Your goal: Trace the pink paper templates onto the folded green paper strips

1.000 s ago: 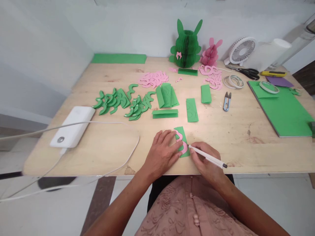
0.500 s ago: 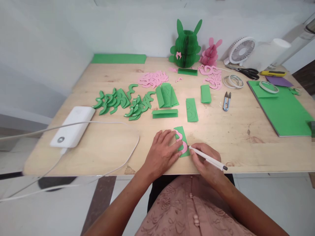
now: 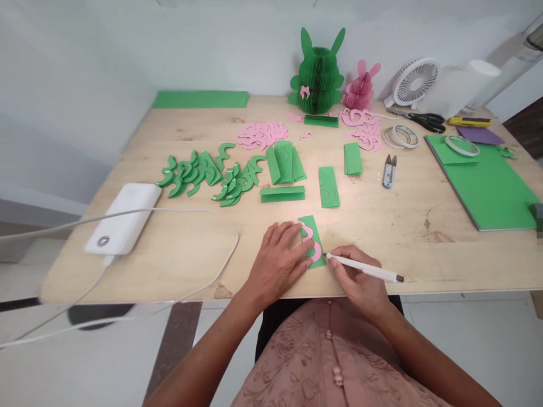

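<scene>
My left hand [image 3: 276, 257] lies flat with its fingers spread. Its fingertips press a pink wavy paper cut-out [image 3: 314, 251] onto a small green paper piece [image 3: 316, 263], hiding part of both. Between the fingers of my right hand [image 3: 358, 277] is a white pen [image 3: 367, 269], its tip at the right edge of the pink cut-out, over the green piece. Just beyond lies a green folded paper [image 3: 329, 187] with curved outlines drawn on it.
Behind are green curved cut-outs [image 3: 186, 172], pink cut-outs [image 3: 263, 134] and green folded papers [image 3: 285, 163]. Snips [image 3: 389, 172], tape rolls [image 3: 404, 137] and scissors [image 3: 424, 120] are at right. A green paper rabbit [image 3: 320, 79] stands by the wall. A white power bank [image 3: 123, 219] with a cable sits left.
The pen has tilted flatter, its rear end swinging to the right and up. My left hand stays on the pink cut-out. The view has shifted slightly.
</scene>
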{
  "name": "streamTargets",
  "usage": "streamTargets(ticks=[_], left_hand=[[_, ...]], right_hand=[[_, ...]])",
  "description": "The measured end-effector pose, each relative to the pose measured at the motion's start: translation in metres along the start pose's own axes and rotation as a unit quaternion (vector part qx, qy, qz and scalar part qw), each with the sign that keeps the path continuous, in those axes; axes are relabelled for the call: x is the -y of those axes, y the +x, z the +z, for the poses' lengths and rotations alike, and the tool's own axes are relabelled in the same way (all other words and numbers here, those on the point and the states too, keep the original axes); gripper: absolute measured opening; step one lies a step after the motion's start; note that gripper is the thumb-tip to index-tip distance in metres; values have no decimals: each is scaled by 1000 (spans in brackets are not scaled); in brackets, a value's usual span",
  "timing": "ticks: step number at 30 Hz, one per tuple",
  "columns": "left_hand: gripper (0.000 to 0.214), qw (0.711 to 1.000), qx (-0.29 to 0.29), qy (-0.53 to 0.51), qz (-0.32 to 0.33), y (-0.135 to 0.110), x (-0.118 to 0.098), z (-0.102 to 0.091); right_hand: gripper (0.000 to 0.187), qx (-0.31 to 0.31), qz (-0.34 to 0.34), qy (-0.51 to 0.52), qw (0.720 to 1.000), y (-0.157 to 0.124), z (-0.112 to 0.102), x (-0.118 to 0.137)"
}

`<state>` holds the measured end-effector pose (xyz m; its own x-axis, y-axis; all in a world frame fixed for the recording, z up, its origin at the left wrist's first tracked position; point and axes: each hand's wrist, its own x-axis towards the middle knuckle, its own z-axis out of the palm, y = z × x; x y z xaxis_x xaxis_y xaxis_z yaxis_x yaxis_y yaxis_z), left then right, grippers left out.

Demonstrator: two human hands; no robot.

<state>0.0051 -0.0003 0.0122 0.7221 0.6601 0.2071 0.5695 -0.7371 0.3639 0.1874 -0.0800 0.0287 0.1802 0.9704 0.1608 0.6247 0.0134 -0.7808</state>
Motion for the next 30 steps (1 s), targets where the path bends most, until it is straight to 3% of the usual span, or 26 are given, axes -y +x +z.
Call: streamTargets(ticks=[14, 30], left_hand=[[24, 1000, 2, -2, -3, -1, 0, 0], [24, 1000, 5, -2, -3, 0, 0, 0]], right_hand=[[10, 24, -42, -29, 998, 1, -2, 2], [11, 26, -26, -45, 998, 1, -2, 4]])
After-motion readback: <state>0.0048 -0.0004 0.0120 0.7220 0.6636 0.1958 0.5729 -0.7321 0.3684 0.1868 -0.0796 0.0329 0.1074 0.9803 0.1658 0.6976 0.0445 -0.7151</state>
